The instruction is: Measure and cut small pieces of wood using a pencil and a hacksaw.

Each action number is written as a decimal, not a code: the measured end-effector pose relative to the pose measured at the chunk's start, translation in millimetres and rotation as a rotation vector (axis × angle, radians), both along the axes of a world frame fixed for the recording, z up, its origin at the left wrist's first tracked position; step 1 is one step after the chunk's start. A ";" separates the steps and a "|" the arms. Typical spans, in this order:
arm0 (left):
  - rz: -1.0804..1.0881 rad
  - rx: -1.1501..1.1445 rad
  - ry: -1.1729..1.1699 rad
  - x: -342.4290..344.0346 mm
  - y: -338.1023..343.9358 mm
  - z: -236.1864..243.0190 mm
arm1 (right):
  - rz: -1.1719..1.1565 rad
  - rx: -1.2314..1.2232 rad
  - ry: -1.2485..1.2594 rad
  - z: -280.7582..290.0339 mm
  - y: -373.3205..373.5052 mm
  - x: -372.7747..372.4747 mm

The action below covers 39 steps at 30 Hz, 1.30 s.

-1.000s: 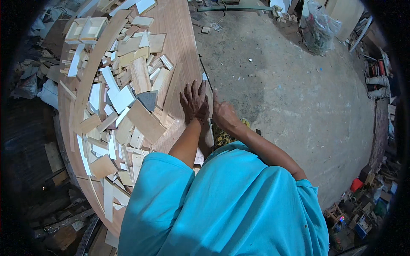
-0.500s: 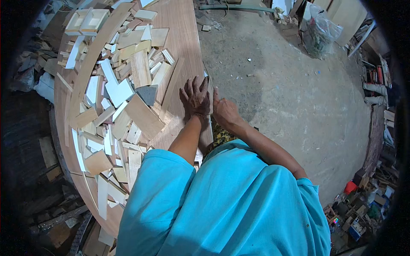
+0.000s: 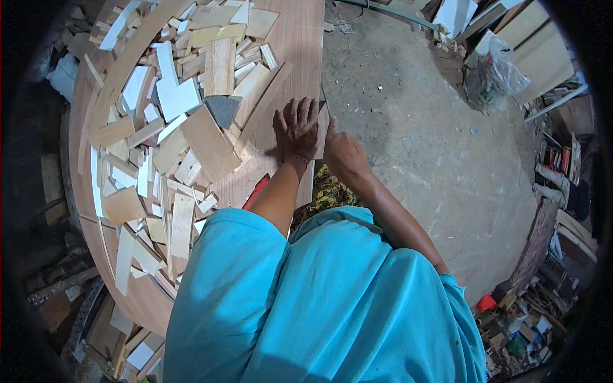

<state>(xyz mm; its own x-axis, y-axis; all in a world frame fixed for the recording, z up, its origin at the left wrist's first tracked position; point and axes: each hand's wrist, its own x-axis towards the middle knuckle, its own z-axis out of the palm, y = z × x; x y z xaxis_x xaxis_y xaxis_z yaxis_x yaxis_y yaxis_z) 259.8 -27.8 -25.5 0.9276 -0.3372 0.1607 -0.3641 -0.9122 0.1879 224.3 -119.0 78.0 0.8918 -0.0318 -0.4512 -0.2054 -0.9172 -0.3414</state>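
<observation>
My left hand [image 3: 300, 131] lies palm down with its fingers spread forward near the right edge of the wooden tabletop [image 3: 294, 70]. Beneath it is a flat brown wood piece [image 3: 323, 131], mostly covered, whose side reaches to the table edge. My right hand [image 3: 345, 153] is at that side, one finger stretched along it and the others curled in. Whatever the curled fingers hold, if anything, is hidden. A long thin wood strip [image 3: 265, 105] lies left of my left hand. Beside my left forearm a red object [image 3: 257, 190] partly shows.
Many wood offcuts, among them a white L-shaped piece [image 3: 177, 96], a dark grey piece [image 3: 221, 111] and a brown board [image 3: 209, 142], cover the table's left side. A concrete floor [image 3: 434, 159] lies to the right, with a clear plastic bag [image 3: 498, 80] against leaning boards.
The view has shifted, so the table and floor appear moved. The red object by my left forearm has come into sight. My hands keep nearly the same pose at the table edge.
</observation>
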 end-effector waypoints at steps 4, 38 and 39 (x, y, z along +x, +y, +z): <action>-0.018 -0.073 -0.026 1.1 -6.6 5.4 | -0.049 0.074 -0.094 -25.0 -12.6 25.1; -0.047 -0.164 -0.091 -4.6 -3.9 -16.9 | 0.079 0.100 -0.068 -21.2 -14.8 8.4; -0.085 -0.227 -0.086 -6.3 -2.2 -19.5 | 0.023 0.100 -0.073 -23.8 -12.1 3.3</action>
<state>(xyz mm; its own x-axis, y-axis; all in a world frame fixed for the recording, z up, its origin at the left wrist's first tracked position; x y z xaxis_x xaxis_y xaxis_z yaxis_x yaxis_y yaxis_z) 253.5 -30.0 -45.0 0.8771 -0.3597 0.3183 -0.4612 -0.8158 0.3490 227.6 -131.1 54.2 0.9225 0.0313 -0.3848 -0.1555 -0.8821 -0.4446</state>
